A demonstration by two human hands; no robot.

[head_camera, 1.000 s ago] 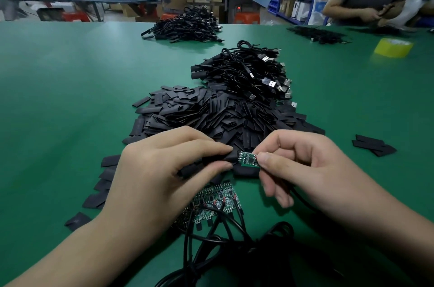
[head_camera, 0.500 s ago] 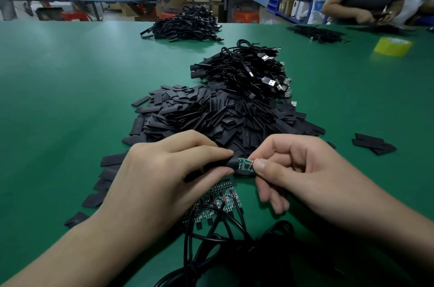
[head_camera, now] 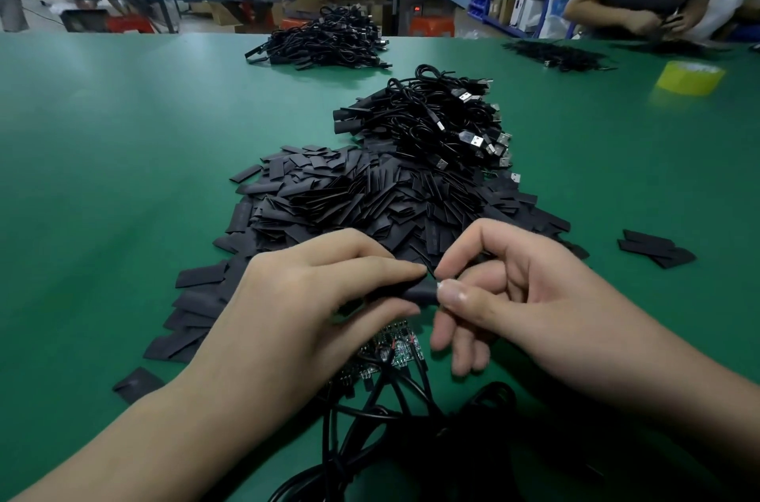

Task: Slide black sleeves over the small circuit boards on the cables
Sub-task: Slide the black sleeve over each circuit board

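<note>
A: Where the two hands meet, just below frame centre, what's being held?
B: One black sleeve (head_camera: 415, 292), a flat matte tube lying approx. level. The left hand (head_camera: 312, 304) pinches its left part btw. thumb & forefinger. The right hand (head_camera: 514, 296) pinches the right end btw. thumb tip & bent forefinger, w/ the other fingers curled loosely below.
A: And the board inside?
B: Hidden, so I can't tell how far in it sits.
A: Sleeve stock?
B: A big sleeve heap (head_camera: 362, 205) lies right behind the knuckles, centre frame. They're dull black flat rectangles, criss-crossed, w/ strays trailing toward lower left. A few loose sleeves (head_camera: 654, 248) lie well apart at mid right.
A: Boards & cables?
B: The bare circuit boards (head_camera: 395, 349), green w/ tiny parts & red/black leads, sit just under the hands, partly covered by the left palm. Their thin, glossy black cables (head_camera: 370, 411) loop down to the bottom edge.
A: Anything else?
B: A cable pile (head_camera: 432, 119) w/ shiny metal USB plugs sits behind the sleeve heap, upper centre, and a far cable heap (head_camera: 325, 45) lies above it. All of it is on a smooth green table (head_camera: 123, 131). A yellow tape roll (head_camera: 691, 78), blurred, is at upper right.
</note>
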